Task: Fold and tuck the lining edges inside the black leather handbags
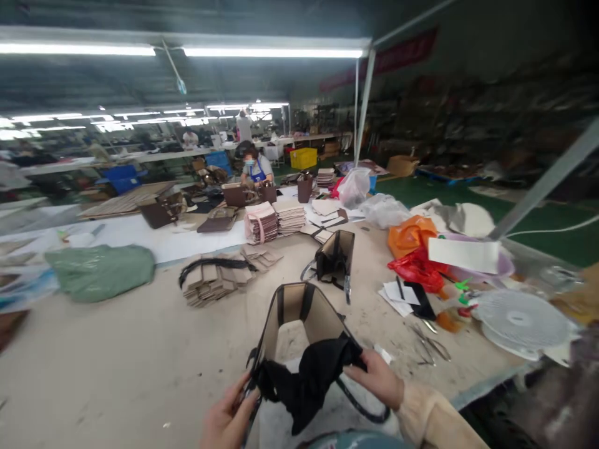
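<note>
A handbag shell (281, 324), tan inside with black strips, stands on the table right in front of me, its mouth open. Black lining cloth (322, 368) hangs bunched over its near edge. My left hand (231, 411) grips the near left corner, thumb against fingers. On the near right corner, my right hand (377, 377) pinches the edge and cloth. A dark strap (362, 408) curves below the right hand. Just beyond stands a second, smaller-looking bag (334, 259) with black cloth inside.
Left of the bags lie stacked tan pieces (218, 280) and a green plastic bag (100, 271). Pink-edged stacks (261, 223) stand farther back. To the right are scissors (430, 346), a red bag (418, 269) and a round white lid (519, 318). A co-worker (257, 167) sits across the table.
</note>
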Motion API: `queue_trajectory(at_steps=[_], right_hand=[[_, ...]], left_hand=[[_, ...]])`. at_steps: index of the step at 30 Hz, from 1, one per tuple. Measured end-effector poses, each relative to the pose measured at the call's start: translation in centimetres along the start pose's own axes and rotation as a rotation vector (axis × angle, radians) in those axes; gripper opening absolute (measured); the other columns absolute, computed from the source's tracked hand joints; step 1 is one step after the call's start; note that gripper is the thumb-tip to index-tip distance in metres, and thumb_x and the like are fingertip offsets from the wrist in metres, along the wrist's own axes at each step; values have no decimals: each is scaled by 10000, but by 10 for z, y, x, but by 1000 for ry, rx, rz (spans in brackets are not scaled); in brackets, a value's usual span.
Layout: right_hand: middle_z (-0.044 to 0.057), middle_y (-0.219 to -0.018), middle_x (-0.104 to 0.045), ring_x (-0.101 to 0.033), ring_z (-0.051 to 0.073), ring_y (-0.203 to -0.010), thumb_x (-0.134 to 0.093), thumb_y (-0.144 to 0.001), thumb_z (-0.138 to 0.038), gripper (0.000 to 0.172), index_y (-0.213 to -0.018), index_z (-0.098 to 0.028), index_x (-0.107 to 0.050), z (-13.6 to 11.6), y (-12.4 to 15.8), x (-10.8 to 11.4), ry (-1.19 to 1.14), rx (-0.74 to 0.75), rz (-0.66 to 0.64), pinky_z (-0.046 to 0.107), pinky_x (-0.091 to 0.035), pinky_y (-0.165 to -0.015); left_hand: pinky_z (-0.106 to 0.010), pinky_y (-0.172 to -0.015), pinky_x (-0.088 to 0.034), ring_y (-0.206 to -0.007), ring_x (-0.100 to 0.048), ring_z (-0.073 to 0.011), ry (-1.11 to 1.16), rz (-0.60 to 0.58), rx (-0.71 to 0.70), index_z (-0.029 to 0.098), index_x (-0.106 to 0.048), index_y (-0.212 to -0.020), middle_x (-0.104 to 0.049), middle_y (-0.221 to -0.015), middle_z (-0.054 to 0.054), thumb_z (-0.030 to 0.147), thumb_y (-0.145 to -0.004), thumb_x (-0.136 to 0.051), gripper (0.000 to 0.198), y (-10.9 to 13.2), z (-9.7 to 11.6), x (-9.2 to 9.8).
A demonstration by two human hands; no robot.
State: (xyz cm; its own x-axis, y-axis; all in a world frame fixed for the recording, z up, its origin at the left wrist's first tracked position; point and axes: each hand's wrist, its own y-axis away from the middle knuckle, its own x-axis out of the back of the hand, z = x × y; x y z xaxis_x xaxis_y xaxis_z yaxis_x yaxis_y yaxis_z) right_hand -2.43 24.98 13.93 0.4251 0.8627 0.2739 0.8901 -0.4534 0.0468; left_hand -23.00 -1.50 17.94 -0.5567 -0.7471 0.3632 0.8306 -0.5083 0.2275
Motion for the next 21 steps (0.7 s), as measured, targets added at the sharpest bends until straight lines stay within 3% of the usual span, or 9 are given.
queue_trajectory(at_steps=[3,6,8,10,11,13,15,17,21], right_hand=[[112,-1040,-674,-587,303,-1017,-617,-771,-492,466,-1073,-138,-645,1,-8,21,-7,-59,-38,443,-465,-915],[105,-1013,-662,-587,272,-990,-663,-746,-478,521,-1141,-143,-606,-5,-16,35,-134,-108,-38,415,-475,-897],[42,-806,-636,-595,172,-717,-686,-745,-447,604,-1254,-165,-523,-15,-22,42,-271,-207,-90,307,-523,-676],[-45,-630,-519,-418,64,-452,-686,-766,-404,672,-1350,-218,-411,-28,-31,53,-464,-376,-175,178,-388,-429],[-61,-620,-488,-337,35,-412,-689,-770,-377,684,-1366,-244,-382,-35,-37,59,-583,-457,-198,144,-306,-382],[-23,-748,-537,-335,18,-442,-703,-758,-311,666,-1349,-269,-398,-49,-50,73,-799,-537,-163,126,-279,-379],[2,-799,-541,-389,33,-500,-712,-732,-222,614,-1292,-247,-462,-62,-61,87,-914,-525,-68,131,-335,-411],[-27,-700,-471,-372,39,-496,-694,-721,-151,522,-1212,-210,-527,-73,-67,97,-959,-491,17,129,-337,-407],[-39,-688,-401,-278,27,-459,-636,-791,-191,369,-1153,-206,-566,-75,-69,96,-1010,-322,95,120,-283,-374]], left_hand=[[-213,-524,-435,-510,-499,-117,71,54,58,119,-658,-1120,-549,-538,13,503,-675,-697,589,11,20,-9],[-181,-451,-360,-447,-398,-70,201,-6,143,106,-580,-1223,-512,-527,31,449,-686,-720,653,18,39,-9],[-171,-470,-373,-457,-402,-59,312,-58,165,115,-551,-1252,-510,-544,32,387,-705,-728,636,17,51,-2],[-186,-545,-438,-454,-397,-39,493,-92,173,123,-552,-1244,-512,-575,36,322,-724,-723,582,11,63,7],[-199,-580,-465,-454,-394,-27,607,-92,180,131,-550,-1242,-540,-629,24,290,-729,-716,562,6,69,12],[-216,-616,-497,-483,-418,-11,820,-52,190,153,-531,-1253,-611,-844,-42,219,-732,-695,549,-5,81,21],[-207,-602,-505,-519,-449,-13,947,13,186,149,-525,-1245,-609,-973,-100,153,-755,-648,505,-12,93,26],[-145,-494,-451,-467,-396,8,1003,36,181,126,-551,-1198,-597,-902,-86,110,-781,-605,420,-10,102,30],[-77,-370,-328,-401,-300,46,1054,56,81,189,-531,-1239,-573,-936,-63,114,-829,-560,417,2,105,32]])
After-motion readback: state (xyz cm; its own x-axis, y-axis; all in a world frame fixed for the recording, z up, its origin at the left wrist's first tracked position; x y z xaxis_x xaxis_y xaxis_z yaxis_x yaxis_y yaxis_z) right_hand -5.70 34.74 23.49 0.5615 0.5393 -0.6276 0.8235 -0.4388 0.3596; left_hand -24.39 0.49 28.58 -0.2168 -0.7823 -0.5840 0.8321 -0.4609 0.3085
